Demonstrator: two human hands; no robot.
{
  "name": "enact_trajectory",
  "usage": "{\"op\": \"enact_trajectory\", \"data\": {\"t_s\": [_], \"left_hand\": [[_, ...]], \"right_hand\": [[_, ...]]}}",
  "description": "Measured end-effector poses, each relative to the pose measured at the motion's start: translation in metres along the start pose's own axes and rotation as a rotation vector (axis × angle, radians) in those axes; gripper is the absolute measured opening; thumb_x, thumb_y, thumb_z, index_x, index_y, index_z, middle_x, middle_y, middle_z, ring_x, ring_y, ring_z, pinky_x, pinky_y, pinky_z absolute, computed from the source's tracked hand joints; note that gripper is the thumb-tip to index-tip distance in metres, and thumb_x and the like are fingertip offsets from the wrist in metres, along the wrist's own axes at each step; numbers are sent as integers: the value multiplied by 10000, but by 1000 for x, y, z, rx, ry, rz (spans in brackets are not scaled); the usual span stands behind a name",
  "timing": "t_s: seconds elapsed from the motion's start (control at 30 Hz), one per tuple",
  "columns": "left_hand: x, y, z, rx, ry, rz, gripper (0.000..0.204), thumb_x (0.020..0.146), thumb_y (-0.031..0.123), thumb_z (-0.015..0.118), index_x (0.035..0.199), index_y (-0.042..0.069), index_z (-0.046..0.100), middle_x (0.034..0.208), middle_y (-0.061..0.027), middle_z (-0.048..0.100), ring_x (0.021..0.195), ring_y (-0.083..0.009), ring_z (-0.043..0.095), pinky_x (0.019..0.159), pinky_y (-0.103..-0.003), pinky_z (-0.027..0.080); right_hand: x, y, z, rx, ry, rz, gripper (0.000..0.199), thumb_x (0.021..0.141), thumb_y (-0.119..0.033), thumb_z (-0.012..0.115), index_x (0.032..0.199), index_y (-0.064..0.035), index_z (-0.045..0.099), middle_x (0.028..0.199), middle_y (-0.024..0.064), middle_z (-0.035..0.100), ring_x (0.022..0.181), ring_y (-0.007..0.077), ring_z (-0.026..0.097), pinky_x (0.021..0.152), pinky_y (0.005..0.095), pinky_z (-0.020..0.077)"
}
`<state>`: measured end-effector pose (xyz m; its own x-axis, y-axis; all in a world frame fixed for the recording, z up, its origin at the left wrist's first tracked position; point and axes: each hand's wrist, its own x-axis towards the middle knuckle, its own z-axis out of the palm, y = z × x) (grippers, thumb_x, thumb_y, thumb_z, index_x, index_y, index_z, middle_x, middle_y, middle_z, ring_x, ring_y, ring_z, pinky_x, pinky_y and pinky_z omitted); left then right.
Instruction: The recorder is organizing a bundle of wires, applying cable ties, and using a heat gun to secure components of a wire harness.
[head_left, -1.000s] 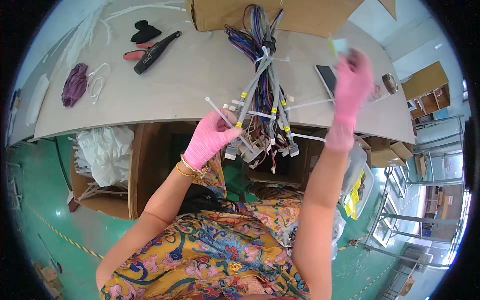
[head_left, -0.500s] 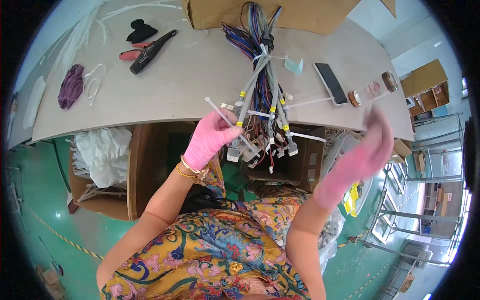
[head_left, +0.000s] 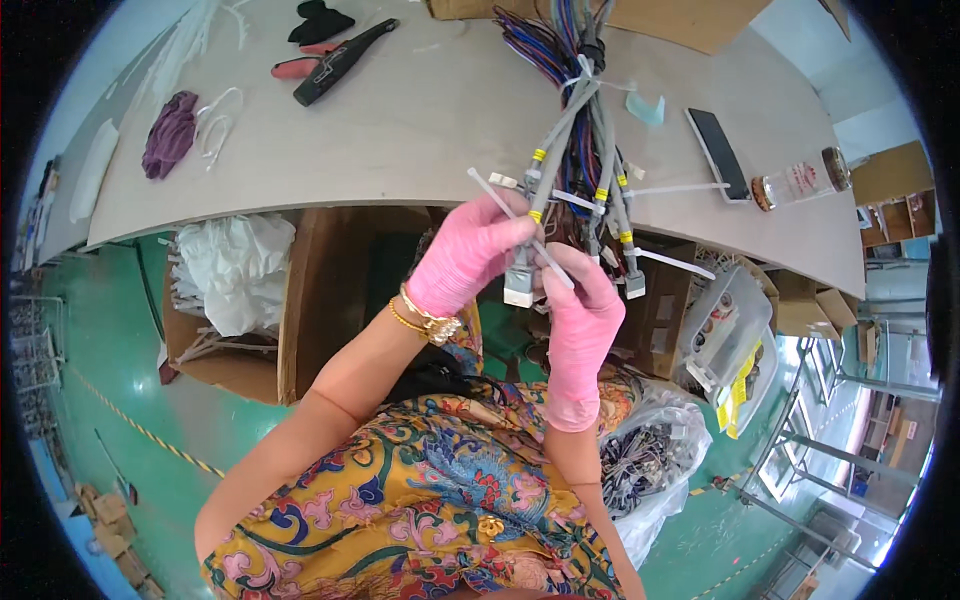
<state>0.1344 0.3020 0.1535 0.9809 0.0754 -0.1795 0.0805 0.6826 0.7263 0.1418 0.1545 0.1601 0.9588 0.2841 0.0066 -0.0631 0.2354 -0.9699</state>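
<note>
A bundle of grey and coloured wires (head_left: 580, 130) with yellow bands and grey connectors hangs over the front edge of the grey table (head_left: 400, 130). White cable ties stick out from it. My left hand (head_left: 465, 255), in a pink glove, grips the lower part of the bundle near a grey connector (head_left: 519, 285). My right hand (head_left: 585, 310), also gloved in pink, holds the bundle just below and to the right, with a white cable tie (head_left: 520, 225) crossing its fingers.
On the table lie a black phone (head_left: 718, 152), a clear bottle (head_left: 800, 180), a teal scrap (head_left: 646, 108), a black tool (head_left: 340, 62), a purple cloth (head_left: 168, 135) and cardboard boxes at the back. Below are a carton with white plastic (head_left: 235, 275) and bins.
My right hand came down from the far right of the table, swung low, and now holds the wire bundle next to my left hand. The view has shifted closer.
</note>
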Motion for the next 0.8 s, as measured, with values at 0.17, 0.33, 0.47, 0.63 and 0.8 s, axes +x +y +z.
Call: {"op": "enact_trajectory", "data": {"t_s": [0.17,0.33,0.47,0.63,0.8], "left_hand": [[0,0,-8,402,39,75,260,880,250,642,970,13,585,804,-25,582,692,-81,550,644,-223,471],[-8,15,-19,339,64,192,246,918,165,591,1080,-19,610,837,-30,599,734,-79,558,662,-223,470],[-17,20,-16,479,97,335,183,933,61,537,1075,-8,628,852,-40,603,731,-101,571,685,-248,484],[-10,23,-13,960,44,501,262,904,57,550,1161,74,597,843,-88,557,700,-175,573,660,-280,469],[-7,16,-15,1209,56,706,356,880,32,571,1227,110,584,893,-105,568,711,-219,593,658,-305,481]], "right_hand": [[15,9,2,-92,22,-129,111,864,-30,586,960,10,624,832,12,605,738,81,539,689,215,429],[31,1,-5,-28,-107,-174,9,856,-18,558,853,-14,565,886,40,559,737,97,518,692,237,418],[34,-9,-8,-55,-364,-90,85,841,-88,576,807,-28,527,942,57,543,765,113,516,708,258,422],[40,-15,3,-113,-398,-16,127,847,-145,569,803,-37,520,917,45,516,758,111,495,719,258,423],[45,-21,1,-133,-355,145,76,872,-62,597,905,-13,549,912,5,501,780,75,463,693,215,392]]}}
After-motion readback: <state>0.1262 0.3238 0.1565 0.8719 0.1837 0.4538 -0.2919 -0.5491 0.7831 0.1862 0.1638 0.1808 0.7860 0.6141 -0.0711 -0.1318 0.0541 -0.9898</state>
